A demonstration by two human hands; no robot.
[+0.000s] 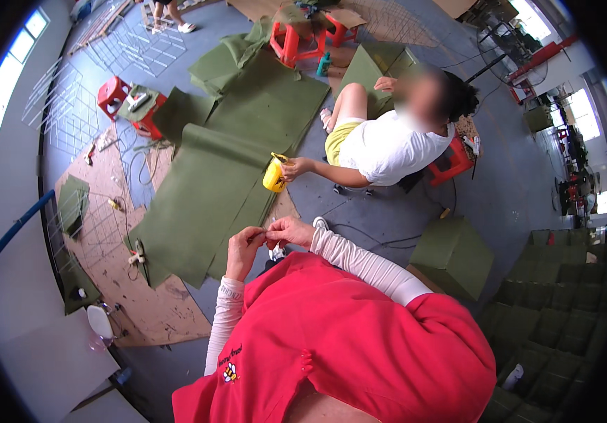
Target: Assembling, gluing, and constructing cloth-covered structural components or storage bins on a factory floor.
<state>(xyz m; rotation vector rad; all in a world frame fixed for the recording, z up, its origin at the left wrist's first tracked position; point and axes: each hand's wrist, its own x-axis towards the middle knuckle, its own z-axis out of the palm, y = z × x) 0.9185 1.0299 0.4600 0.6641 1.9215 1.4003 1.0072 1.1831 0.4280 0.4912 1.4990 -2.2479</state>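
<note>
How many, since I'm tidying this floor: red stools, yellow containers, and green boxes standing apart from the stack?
red plastic stools: 5
yellow container: 1
green fabric-covered box apart from the stack: 1
Total: 7

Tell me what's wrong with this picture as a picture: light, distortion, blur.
Head view: strong fisheye, so the blue pipe and wire grids bow near the black rim; the windows are blown out white, while the floor is evenly lit with soft shadows; the seated person's face is blurred; the hands are sharp, but whatever they pinch is too small to tell.
</note>
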